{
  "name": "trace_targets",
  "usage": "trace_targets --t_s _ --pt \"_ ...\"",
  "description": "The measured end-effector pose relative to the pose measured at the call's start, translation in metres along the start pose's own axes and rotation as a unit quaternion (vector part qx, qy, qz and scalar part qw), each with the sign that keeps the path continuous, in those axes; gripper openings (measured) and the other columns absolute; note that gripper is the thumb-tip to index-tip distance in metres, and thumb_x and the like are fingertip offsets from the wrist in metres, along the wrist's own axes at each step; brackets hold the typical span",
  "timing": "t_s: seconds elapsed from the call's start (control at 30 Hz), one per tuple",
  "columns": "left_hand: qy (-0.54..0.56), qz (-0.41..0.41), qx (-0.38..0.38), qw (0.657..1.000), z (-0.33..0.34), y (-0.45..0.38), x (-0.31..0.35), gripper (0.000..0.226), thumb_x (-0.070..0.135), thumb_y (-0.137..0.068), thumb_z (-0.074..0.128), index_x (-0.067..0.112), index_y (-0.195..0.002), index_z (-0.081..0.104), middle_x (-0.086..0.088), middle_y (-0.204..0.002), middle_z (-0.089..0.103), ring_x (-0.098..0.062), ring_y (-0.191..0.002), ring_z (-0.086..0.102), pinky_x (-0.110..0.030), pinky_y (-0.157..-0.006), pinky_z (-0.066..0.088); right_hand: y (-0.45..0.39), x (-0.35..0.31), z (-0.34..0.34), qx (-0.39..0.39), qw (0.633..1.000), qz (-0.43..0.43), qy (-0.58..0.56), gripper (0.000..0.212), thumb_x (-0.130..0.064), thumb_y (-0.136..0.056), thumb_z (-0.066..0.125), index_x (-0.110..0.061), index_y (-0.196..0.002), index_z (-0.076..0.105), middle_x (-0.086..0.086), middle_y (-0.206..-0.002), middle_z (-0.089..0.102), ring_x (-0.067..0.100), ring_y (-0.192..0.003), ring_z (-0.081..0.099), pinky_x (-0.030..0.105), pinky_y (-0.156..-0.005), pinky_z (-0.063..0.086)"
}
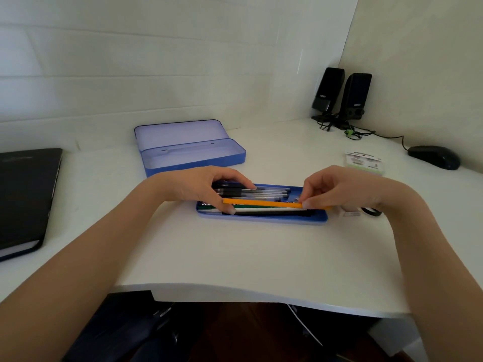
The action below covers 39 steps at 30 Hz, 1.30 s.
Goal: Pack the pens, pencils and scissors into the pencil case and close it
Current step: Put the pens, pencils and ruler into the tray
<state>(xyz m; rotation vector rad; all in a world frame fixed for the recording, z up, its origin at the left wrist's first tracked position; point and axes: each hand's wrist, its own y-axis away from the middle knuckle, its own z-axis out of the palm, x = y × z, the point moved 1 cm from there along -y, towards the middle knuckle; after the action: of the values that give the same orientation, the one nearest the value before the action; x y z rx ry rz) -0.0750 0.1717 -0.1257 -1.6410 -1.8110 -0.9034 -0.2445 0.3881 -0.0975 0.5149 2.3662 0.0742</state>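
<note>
An orange pencil (264, 203) is held level between the 2 hands, just above a shallow blue tray (262, 217) near the middle of the desk. Its right end is pinched by the curled fingers and thumb of the right hand (337, 188). Its left end is met by the left hand (209, 186), whose fingers are curled over the tray's left part, with the thumb laid along the pencils below; whether that end is truly gripped or only steadied cannot be told. Clear-barrelled pens with dark caps (258, 192) are laid lengthwise in the tray's far half, and green, white and black pencils (271, 210) are laid in its near half, under the orange one.

Beyond the tray, well apart from it, a blue pencil case (193, 159) is seen standing open, its lid tilted back towards the wall and its inside bare. A white desk (235, 257) with a curved front edge is used as the work surface. On the left, a black folder (26, 194) is laid flat. On the right, a small printed packet (364, 161) and a black mouse (435, 156) are seen, and 2 black speakers (342, 94) with tangled cables are set in the far corner. The desk is enclosed by pale walls meeting at that corner. Below the desk edge, a dark floor and a white cable (304, 325) are visible.
</note>
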Motion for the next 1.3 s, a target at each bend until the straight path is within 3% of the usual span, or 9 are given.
trace_targets --t_s 0.1,0.37,0.63,0.8,1.0,1.3 --pt "0.002 0.001 0.001 1.000 -0.001 0.000 -0.001 0.050 0.018 -0.076 0.076 0.041 -0.117 0.058 0.016 -0.127 0.053 -0.002 -0.115 0.052 -0.017 -0.095 0.045 0.002 -0.002 0.001 -0.019 1.000 -0.001 -0.001 0.008 -0.020 -0.080 0.072 -0.023 -0.073 0.072 -0.006 -0.074 0.073 0.000 -0.063 0.058 0.013 -0.063 0.043" --pt "-0.003 0.003 -0.009 1.000 -0.002 0.000 -0.003 0.048 0.017 -0.081 0.071 0.043 -0.118 0.057 0.015 -0.128 0.053 -0.005 -0.116 0.052 -0.022 -0.098 0.046 0.002 -0.008 0.004 -0.017 1.000 -0.002 0.019 0.011 -0.021 -0.079 0.073 -0.024 -0.069 0.069 -0.011 -0.063 0.066 0.002 -0.057 0.053 0.014 -0.059 0.042" --pt "0.004 0.003 -0.005 1.000 -0.002 0.000 -0.003 0.045 0.020 -0.081 0.071 0.042 -0.118 0.057 0.016 -0.127 0.054 -0.002 -0.116 0.052 -0.022 -0.099 0.046 0.003 -0.014 0.006 -0.014 0.999 -0.001 0.039 0.014 -0.023 -0.079 0.074 -0.027 -0.067 0.067 -0.017 -0.051 0.060 -0.003 -0.045 0.049 0.005 -0.047 0.036" --pt "0.006 0.003 -0.004 1.000 -0.001 0.002 -0.001 0.047 0.036 -0.071 0.072 0.047 -0.115 0.058 0.020 -0.125 0.055 0.002 -0.114 0.053 -0.018 -0.096 0.044 0.001 -0.016 0.006 -0.009 0.999 0.000 0.036 0.013 -0.018 -0.079 0.074 -0.022 -0.069 0.067 -0.019 -0.048 0.061 -0.005 -0.043 0.051 0.003 -0.044 0.034" --pt "0.009 0.001 -0.016 1.000 0.000 0.001 -0.001 0.052 0.033 -0.067 0.076 0.048 -0.113 0.058 0.018 -0.131 0.051 -0.004 -0.118 0.052 -0.026 -0.102 0.044 -0.004 -0.017 0.010 -0.009 0.998 0.014 0.060 0.018 -0.025 -0.075 0.077 -0.023 -0.063 0.064 -0.016 -0.048 0.059 -0.005 -0.043 0.050 0.007 -0.047 0.036" --pt "0.010 -0.001 -0.023 1.000 -0.001 -0.002 -0.003 0.054 0.033 -0.065 0.076 0.045 -0.115 0.058 0.018 -0.128 0.052 -0.003 -0.114 0.054 -0.018 -0.095 0.046 -0.003 -0.015 0.010 -0.020 0.998 0.021 0.064 0.018 -0.028 -0.077 0.076 -0.022 -0.063 0.064 -0.013 -0.049 0.055 -0.003 -0.043 0.047 0.005 -0.044 0.036"
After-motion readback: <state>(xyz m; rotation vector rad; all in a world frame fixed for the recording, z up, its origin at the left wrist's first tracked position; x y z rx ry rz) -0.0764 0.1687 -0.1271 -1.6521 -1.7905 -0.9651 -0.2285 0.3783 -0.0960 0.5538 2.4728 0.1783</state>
